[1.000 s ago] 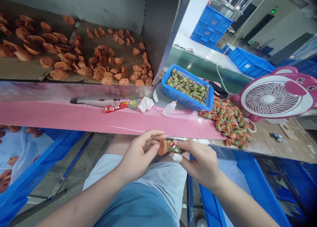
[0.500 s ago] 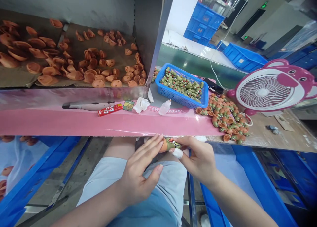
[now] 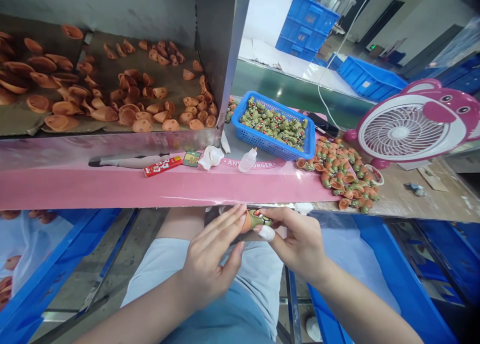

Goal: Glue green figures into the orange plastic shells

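Note:
A small painted green figurine [image 3: 258, 219] with an orange end and red, white and black details is over my lap, just below the table edge. My right hand [image 3: 296, 239] pinches its green end between thumb and fingers; the thumb has a white wrap on its tip. My left hand [image 3: 210, 259] lies with straight fingers against the orange end, covering part of it. Its thumb stands apart from the figurine. Beyond the hands on the table are a small translucent squeeze bottle [image 3: 248, 160] and a crumpled white tissue [image 3: 211, 157].
Several orange hollow pieces [image 3: 128, 115] lie in the metal-walled booth at left. A blue basket [image 3: 275, 145] holds green figurines. Joined green-and-orange figurines [image 3: 341, 174] are piled beside a pink fan [image 3: 403, 129]. A red box [image 3: 163, 166] lies on the table. Blue crates [image 3: 390, 269] flank my legs.
The view has shifted slightly. Both hands keep nearly the same hold on the figurine. My left thumb has moved slightly up toward it.

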`<state>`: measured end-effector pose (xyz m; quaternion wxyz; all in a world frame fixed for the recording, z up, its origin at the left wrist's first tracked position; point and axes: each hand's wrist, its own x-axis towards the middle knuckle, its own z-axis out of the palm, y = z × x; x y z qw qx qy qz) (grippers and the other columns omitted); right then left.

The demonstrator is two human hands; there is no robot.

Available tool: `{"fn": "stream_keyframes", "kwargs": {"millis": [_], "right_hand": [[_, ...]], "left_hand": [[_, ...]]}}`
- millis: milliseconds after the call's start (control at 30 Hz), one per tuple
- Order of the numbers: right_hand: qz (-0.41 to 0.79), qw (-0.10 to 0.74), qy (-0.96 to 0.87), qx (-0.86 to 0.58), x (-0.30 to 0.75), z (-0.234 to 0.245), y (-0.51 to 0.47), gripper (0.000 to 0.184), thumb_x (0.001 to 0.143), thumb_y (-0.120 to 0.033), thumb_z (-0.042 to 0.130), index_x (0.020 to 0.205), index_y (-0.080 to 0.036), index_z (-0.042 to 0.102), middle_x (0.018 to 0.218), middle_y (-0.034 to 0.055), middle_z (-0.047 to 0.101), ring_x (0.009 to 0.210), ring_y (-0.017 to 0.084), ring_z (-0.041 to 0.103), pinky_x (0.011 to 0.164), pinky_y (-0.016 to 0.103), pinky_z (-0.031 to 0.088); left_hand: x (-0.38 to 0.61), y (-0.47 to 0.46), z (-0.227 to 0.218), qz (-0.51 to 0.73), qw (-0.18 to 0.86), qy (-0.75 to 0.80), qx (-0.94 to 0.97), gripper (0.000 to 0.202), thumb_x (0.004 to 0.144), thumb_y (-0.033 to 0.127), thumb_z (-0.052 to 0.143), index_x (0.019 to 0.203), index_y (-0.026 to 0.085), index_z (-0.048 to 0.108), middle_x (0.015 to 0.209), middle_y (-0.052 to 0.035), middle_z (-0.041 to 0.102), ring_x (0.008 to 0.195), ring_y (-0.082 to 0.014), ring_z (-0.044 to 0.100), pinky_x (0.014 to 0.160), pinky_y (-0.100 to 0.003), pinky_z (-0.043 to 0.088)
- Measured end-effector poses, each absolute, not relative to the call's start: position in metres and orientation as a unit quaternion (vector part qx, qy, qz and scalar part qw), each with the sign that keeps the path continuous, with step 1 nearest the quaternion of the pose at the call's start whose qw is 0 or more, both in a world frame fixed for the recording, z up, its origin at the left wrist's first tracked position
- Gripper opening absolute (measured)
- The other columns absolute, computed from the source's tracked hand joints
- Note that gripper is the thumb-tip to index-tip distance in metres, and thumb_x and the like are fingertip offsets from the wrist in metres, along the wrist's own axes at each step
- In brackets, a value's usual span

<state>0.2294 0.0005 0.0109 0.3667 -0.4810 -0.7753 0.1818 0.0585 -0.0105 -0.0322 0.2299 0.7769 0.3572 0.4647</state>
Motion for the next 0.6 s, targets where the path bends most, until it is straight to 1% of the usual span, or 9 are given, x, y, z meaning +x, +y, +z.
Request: {"fn": "stream_keyframes", "kwargs": {"millis": [133,233,300,400,500,600], "right_hand": [[0.187,0.364,-0.776,-0.480,0.229,0.011,0.003,0.014,0.073,-0.022,0.059,0.086,-0.018,0.055,0.065,-0.0021,0.060,0.051,0.006,0.053,0.049,0.015,0.044],[0.158,0.357,-0.791,-0.471,0.230,0.008,0.004,0.014,0.075,-0.024,0.059,0.086,-0.016,0.055,0.062,-0.0018,0.058,0.051,0.006,0.052,0.049,0.015,0.041],[0.103,0.345,-0.815,-0.454,0.232,0.005,0.007,0.016,0.076,-0.027,0.058,0.085,-0.014,0.055,0.061,-0.0006,0.057,0.052,0.007,0.051,0.050,0.017,0.039],[0.019,0.321,-0.852,-0.413,0.237,0.002,0.013,0.021,0.077,-0.034,0.056,0.081,-0.013,0.056,0.055,0.0002,0.053,0.049,0.009,0.047,0.048,0.020,0.036],[-0.038,0.294,-0.885,-0.358,0.241,0.004,0.022,0.026,0.079,-0.037,0.052,0.076,-0.011,0.055,0.053,0.0010,0.050,0.048,0.010,0.043,0.047,0.022,0.033],[-0.075,0.257,-0.915,-0.303,0.243,0.011,0.029,0.029,0.080,-0.038,0.050,0.073,-0.010,0.055,0.053,0.0021,0.050,0.049,0.011,0.042,0.048,0.024,0.031]], "left_hand": [[0.058,-0.006,-0.036,0.475,0.221,0.355,0.774,0.043,0.075,0.001,0.046,0.117,0.012,0.047,0.119,-0.0111,0.054,0.112,-0.0189,0.047,0.096,-0.033,0.039],[0.059,-0.004,-0.035,0.483,0.253,0.370,0.752,0.038,0.076,0.002,0.046,0.112,0.012,0.052,0.117,-0.0101,0.056,0.110,-0.0171,0.048,0.096,-0.030,0.038],[0.059,-0.002,-0.031,0.482,0.298,0.390,0.726,0.033,0.078,0.004,0.046,0.108,0.013,0.055,0.115,-0.0083,0.058,0.108,-0.0156,0.050,0.096,-0.027,0.038],[0.059,0.001,-0.022,0.449,0.394,0.423,0.681,0.027,0.080,0.010,0.045,0.103,0.015,0.059,0.110,-0.0052,0.061,0.103,-0.0134,0.054,0.094,-0.023,0.039],[0.057,0.005,-0.012,0.411,0.487,0.439,0.634,0.024,0.082,0.016,0.045,0.101,0.017,0.061,0.106,-0.0029,0.064,0.099,-0.0122,0.056,0.089,-0.019,0.041],[0.054,0.009,-0.004,0.385,0.546,0.434,0.605,0.021,0.082,0.017,0.046,0.094,0.018,0.063,0.096,-0.0013,0.067,0.091,-0.0117,0.059,0.082,-0.017,0.044]]}}
